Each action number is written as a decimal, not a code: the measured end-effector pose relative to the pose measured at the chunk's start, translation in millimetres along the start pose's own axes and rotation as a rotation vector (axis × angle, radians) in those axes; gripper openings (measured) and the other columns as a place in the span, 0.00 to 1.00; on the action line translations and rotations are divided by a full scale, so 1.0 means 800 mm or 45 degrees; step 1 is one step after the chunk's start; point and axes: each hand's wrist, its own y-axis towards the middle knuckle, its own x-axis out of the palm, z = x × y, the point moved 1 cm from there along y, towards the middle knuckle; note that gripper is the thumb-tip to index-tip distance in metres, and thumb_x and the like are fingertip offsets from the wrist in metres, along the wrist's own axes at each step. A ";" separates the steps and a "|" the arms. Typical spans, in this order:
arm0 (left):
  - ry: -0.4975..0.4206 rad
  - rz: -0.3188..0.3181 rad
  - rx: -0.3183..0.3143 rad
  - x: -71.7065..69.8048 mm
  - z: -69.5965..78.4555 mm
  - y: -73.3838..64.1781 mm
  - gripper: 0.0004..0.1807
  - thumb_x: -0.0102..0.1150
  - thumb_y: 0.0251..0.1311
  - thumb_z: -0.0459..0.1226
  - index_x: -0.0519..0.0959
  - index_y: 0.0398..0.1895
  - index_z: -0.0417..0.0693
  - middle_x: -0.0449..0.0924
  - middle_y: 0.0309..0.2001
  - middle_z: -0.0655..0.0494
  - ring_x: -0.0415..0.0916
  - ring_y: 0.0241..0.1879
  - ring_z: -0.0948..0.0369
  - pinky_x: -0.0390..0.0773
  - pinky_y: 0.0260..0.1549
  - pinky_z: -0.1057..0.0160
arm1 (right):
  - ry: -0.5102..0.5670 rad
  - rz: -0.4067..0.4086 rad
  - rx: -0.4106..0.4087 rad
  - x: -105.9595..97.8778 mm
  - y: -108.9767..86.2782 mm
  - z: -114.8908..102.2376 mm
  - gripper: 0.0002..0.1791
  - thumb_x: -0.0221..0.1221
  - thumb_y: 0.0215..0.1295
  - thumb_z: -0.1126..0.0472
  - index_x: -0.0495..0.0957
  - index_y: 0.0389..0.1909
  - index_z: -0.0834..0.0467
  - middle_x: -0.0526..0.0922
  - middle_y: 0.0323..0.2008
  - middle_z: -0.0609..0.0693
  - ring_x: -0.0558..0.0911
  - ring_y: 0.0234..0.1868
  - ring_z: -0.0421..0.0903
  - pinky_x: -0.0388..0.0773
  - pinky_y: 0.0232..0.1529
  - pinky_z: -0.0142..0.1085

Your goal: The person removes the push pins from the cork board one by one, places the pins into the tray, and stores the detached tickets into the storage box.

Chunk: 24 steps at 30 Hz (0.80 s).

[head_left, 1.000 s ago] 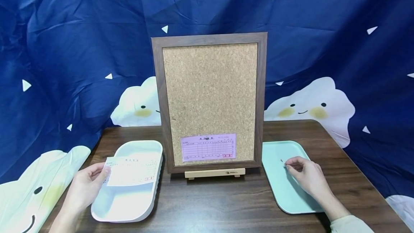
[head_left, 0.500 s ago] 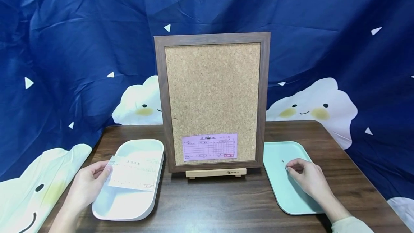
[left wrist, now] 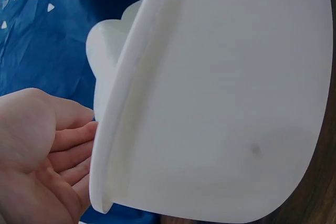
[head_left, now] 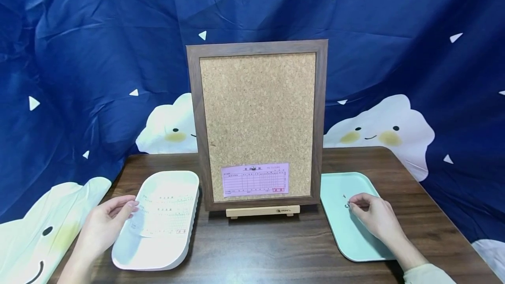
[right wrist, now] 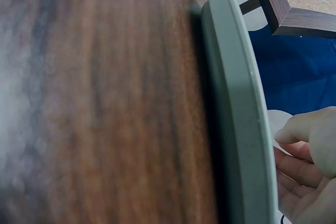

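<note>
My left hand (head_left: 103,225) is over the left side of a white tray (head_left: 158,262), its thumb and fingers pinching the left edge of a pale printed receipt (head_left: 165,220). Another slip's heading shows just above, and the pale paper blends into the tray. In the left wrist view the tray wall hides the fingertips. My right hand (head_left: 376,218) is low over a mint tray (head_left: 347,236), thumb and forefinger together on a tiny pushpin (head_left: 347,206), too small to see well. Just beyond the fingertips lies another tiny pin (head_left: 344,196).
A framed cork board (head_left: 258,113) stands on a small wooden easel (head_left: 262,211) between the trays. One purple receipt (head_left: 255,180) is pinned near its bottom. The dark wooden table (head_left: 252,249) bears everything, with a blue cloth (head_left: 252,3) hanging behind.
The receipt at the left hand has lowered and tilted into the white tray, and a second heading now shows. The right hand has barely moved; the pin at its fingertips has shifted slightly.
</note>
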 end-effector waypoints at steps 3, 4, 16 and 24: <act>-0.030 0.029 0.015 -0.001 -0.002 -0.001 0.19 0.55 0.82 0.37 0.81 0.61 0.27 0.90 0.49 0.32 0.85 0.36 0.79 0.82 0.35 0.79 | 0.002 0.010 -0.007 -0.001 0.000 -0.001 0.03 0.69 0.69 0.64 0.89 0.40 0.58 0.93 0.38 0.54 0.86 0.37 0.43 0.78 0.35 0.33; -0.035 0.039 0.020 -0.001 -0.002 -0.002 0.19 0.55 0.82 0.36 0.81 0.61 0.27 0.90 0.49 0.32 0.84 0.36 0.80 0.82 0.35 0.80 | 0.002 0.017 -0.012 -0.002 0.000 -0.001 0.03 0.69 0.69 0.64 0.89 0.40 0.58 0.93 0.38 0.54 0.86 0.36 0.42 0.78 0.35 0.33; -0.098 0.087 0.066 0.000 0.007 0.002 0.17 0.55 0.82 0.36 0.82 0.60 0.29 0.89 0.52 0.31 0.80 0.40 0.86 0.80 0.38 0.83 | 0.060 0.125 -0.088 -0.014 0.001 -0.008 0.04 0.70 0.68 0.64 0.90 0.41 0.59 0.93 0.38 0.55 0.80 0.31 0.25 0.77 0.33 0.28; -0.134 0.111 0.137 0.004 0.014 0.005 0.14 0.59 0.79 0.33 0.84 0.58 0.32 0.89 0.52 0.35 0.80 0.42 0.87 0.78 0.43 0.86 | 0.085 0.121 -0.063 -0.020 0.000 -0.013 0.07 0.67 0.73 0.59 0.90 0.44 0.59 0.93 0.40 0.55 0.79 0.31 0.24 0.76 0.32 0.29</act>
